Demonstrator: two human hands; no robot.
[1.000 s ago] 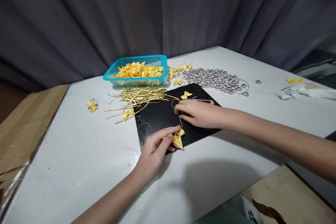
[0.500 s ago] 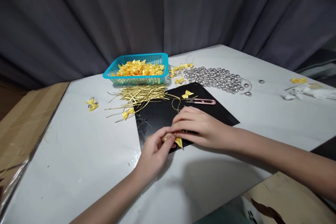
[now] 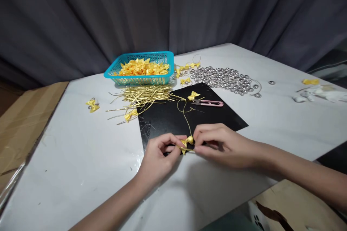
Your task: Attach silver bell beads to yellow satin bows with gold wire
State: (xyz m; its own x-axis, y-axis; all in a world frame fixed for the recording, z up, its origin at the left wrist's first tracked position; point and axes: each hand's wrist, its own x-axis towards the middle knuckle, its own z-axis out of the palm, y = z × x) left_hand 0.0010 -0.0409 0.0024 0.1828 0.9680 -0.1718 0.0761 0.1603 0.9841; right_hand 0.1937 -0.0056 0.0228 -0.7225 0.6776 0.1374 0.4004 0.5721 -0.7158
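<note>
My left hand (image 3: 162, 149) pinches a small yellow ribbon bow (image 3: 186, 142) over the front edge of a black sheet (image 3: 165, 122). To its right, my right hand (image 3: 219, 144) has thumb and fingertips closed on the end of a gold cord (image 3: 191, 149) that runs across the bow. A thin part of the cord also loops up over the sheet behind the bow. Pink-handled thread snips (image 3: 214, 103) lie on the sheet beyond my hands, close to another yellow bow (image 3: 193, 95). The fingertips partly hide the held bow.
A blue basket (image 3: 108, 75) of yellow bows stands at the back, with a pile of gold cords (image 3: 145, 95) before it. Silver beads (image 3: 222, 79) spread to the right. Single bows lie around, one at left (image 3: 92, 106). White figurines (image 3: 322, 94) are at far right.
My right hand has drawn away to the right and slightly nearer, pulling the gold cord out. The bow between my hands now shows more. My left hand stays nearly in place.
</note>
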